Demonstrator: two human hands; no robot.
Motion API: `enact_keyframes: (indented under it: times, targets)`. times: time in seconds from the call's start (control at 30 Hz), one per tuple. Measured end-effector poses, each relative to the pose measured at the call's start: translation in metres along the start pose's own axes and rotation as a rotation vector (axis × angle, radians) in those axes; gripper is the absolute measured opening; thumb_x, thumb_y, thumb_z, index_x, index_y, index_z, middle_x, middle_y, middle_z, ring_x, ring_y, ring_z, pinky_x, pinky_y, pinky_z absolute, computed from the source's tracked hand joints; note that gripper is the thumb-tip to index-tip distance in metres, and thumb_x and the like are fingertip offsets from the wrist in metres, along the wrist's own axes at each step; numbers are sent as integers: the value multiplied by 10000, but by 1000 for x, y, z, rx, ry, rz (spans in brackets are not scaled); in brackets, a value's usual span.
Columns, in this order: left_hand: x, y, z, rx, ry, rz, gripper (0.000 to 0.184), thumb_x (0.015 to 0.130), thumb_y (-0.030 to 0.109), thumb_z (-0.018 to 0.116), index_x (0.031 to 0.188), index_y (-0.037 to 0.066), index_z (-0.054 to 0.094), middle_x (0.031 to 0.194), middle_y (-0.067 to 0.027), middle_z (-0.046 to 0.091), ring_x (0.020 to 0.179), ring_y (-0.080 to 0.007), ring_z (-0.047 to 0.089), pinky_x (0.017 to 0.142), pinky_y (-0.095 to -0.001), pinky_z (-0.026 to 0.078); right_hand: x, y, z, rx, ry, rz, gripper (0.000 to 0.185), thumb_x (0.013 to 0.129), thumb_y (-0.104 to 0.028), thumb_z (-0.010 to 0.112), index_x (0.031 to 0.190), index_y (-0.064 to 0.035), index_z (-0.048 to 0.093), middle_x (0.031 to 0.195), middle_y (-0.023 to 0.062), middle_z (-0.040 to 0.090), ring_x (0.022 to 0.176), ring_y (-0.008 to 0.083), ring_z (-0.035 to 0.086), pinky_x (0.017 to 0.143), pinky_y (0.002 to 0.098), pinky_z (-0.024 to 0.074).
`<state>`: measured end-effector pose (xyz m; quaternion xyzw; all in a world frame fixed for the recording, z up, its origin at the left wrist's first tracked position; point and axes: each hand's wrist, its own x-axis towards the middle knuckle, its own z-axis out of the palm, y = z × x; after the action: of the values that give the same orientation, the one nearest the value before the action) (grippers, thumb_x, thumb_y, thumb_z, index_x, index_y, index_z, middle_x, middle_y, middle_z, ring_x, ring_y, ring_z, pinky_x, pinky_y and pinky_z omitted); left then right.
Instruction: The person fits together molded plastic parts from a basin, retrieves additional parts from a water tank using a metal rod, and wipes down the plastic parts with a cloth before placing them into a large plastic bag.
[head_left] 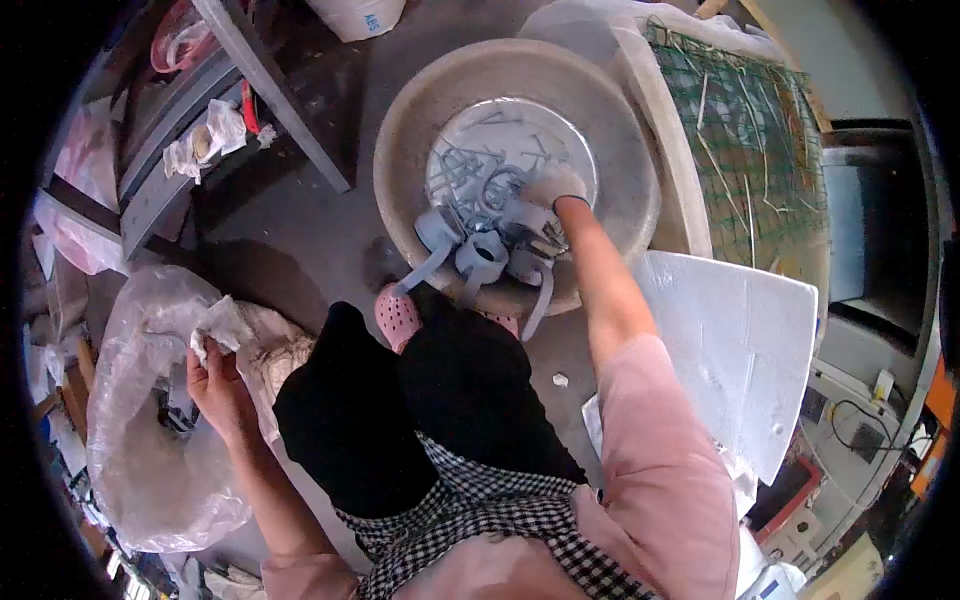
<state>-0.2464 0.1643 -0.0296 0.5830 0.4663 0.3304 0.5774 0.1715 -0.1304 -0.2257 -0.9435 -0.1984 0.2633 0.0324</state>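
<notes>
At the left, my left hand (218, 392) has its fingers closed on the crumpled whitish rim of a large clear plastic bag (130, 400). Some small dark pieces lie inside the bag. My right hand (553, 187) reaches into a wide grey basin (405, 130), over a heap of grey plastic parts (465, 180). Its fingers are blurred and partly hidden, so whether it grips a part does not show. Ring-shaped grey pieces with long strips (482, 256) lie at the basin's near side, some strips hanging over the rim.
Right of the basin stands a frame with green netting (750, 160), with a white foam board (730, 340) nearer me. A grey metal stand (275, 95) rises at upper left. Below the basin are my pink clog (397, 318) and knees. A white sack (358, 15) sits at the top.
</notes>
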Motion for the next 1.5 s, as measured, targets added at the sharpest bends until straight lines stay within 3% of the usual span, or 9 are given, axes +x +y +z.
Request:
enact_keyframes:
  times: [0.27,0.53,0.67,0.83,0.93,1.03,1.23,1.37,1.5]
  targets:
    - [0,16,36,161,-83,-20,256,956,140,529,1165,-3,569,1054,-41,607,941,-114,573,838,-255,455,68,26,64,72,-268,-115,498,710,-432,661,986,-18,672,1045,220,641,1012,344,605,856,400,485]
    - [4,18,60,142,-98,94,265,963,154,518,1168,-5,570,1035,-32,614,926,-107,572,811,-242,452,-54,22,-33,206,485,-251,670,634,-298,775,1159,5,490,995,232,638,947,367,621,823,435,485]
    - [-6,40,91,166,-16,129,236,943,125,534,1143,14,593,979,-19,618,894,-86,558,780,-228,444,-123,-22,-94,605,446,-175,761,630,-338,805,1211,13,460,998,204,631,943,348,624,843,402,480]
    - [-27,76,119,484,15,784,443,830,-134,444,1209,51,580,1167,-129,623,1105,-229,585,964,-315,426,-177,-102,-138,883,234,-476,791,624,-362,821,1214,21,459,1025,162,628,929,261,610,827,367,477]
    - [-25,96,121,615,-67,1370,439,767,-57,520,1198,10,575,1203,-165,590,1148,-323,553,1010,-424,413,-227,-161,-170,643,89,-557,690,640,-310,817,1150,20,487,1016,181,627,948,274,613,834,366,477]
    - [-29,104,110,916,-197,1427,462,755,31,504,1213,-29,526,1244,-193,539,1209,-321,495,1058,-444,356,-253,-202,-163,599,31,-696,654,649,-306,808,1119,21,491,1010,188,627,942,286,617,832,373,477]
    - [-18,92,17,1147,129,1181,438,736,20,516,1167,-53,540,1231,-216,542,1194,-341,497,1061,-443,344,-293,-242,-155,546,-6,-690,616,642,-291,809,1067,22,492,950,173,624,883,233,624,767,332,496]
    - [-39,97,-50,481,504,536,396,816,-78,475,1150,68,628,1039,-143,671,936,-268,649,841,-309,476,-285,-249,-146,879,-155,-668,634,660,-281,810,1102,50,500,996,151,637,888,212,630,786,315,497]
    - [-36,67,-85,194,611,487,350,861,-56,475,1145,67,639,1010,-122,684,930,-156,633,836,-286,464,-284,-265,-131,1333,-515,-619,449,752,-129,745,1087,63,516,973,118,635,859,175,633,738,297,519]
